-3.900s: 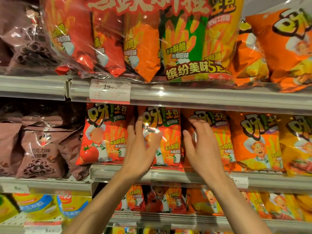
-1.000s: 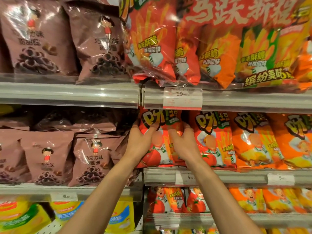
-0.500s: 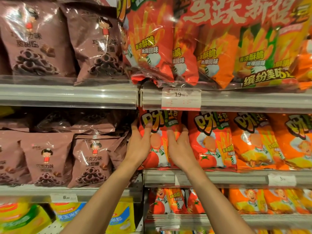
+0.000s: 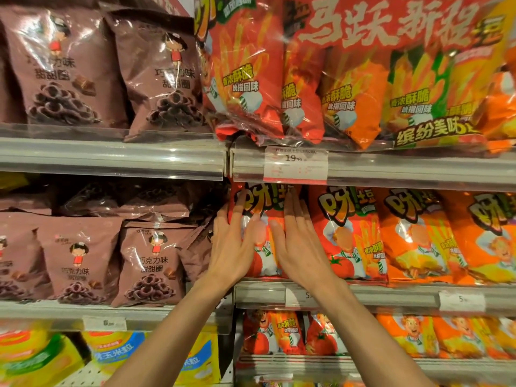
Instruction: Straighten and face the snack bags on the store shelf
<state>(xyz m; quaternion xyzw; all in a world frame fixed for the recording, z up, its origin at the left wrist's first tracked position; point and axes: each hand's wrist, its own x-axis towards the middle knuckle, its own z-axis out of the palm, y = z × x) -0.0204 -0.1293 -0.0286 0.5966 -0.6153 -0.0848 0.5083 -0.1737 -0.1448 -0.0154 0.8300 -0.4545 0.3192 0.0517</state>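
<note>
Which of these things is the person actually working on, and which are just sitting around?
In the job:
red snack bag
left hand
right hand
middle shelf rail

Just there:
brown chocolate ring bags
multipack
19.90 price tag
yellow corn bags

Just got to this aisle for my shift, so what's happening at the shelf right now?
A person is facing snack bags on the middle shelf. Both hands lie flat, fingers straight, on the front of one red bag: the left hand on its left side, the right hand on its right. The bag stands upright at the left end of its row, next to the brown bags.
</note>
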